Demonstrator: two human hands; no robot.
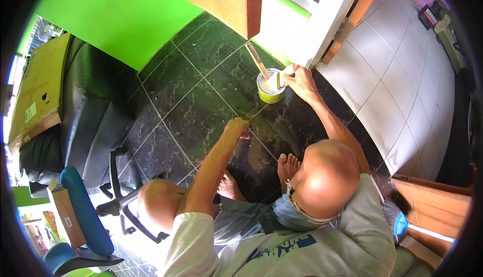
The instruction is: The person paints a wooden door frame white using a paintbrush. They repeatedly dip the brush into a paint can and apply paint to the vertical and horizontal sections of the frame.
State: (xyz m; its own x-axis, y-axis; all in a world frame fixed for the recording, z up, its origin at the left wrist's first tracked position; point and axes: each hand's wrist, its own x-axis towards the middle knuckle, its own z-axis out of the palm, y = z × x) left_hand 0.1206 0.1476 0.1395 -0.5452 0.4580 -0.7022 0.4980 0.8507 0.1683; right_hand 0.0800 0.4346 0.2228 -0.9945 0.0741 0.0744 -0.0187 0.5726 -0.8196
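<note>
I squat on a dark marbled tile floor (191, 101). A small yellow-green tin (270, 89) of white paint stands on the floor near a white door frame (327, 20). A wooden stir stick (257, 60) leans out of the tin. My right hand (300, 78) reaches to the tin's rim and grips a paintbrush (279, 78) whose bristles dip into the white paint. My left hand (237, 127) hangs loosely curled above the floor, holding nothing, a short way in front of my knees.
A wooden door (231, 0) stands open above the tin. A black sofa (85, 111) and a blue office chair (85, 211) stand at left. Light tiles (402, 75) lie to the right, with a wooden cabinet (432, 206) and a blue broom (402, 224).
</note>
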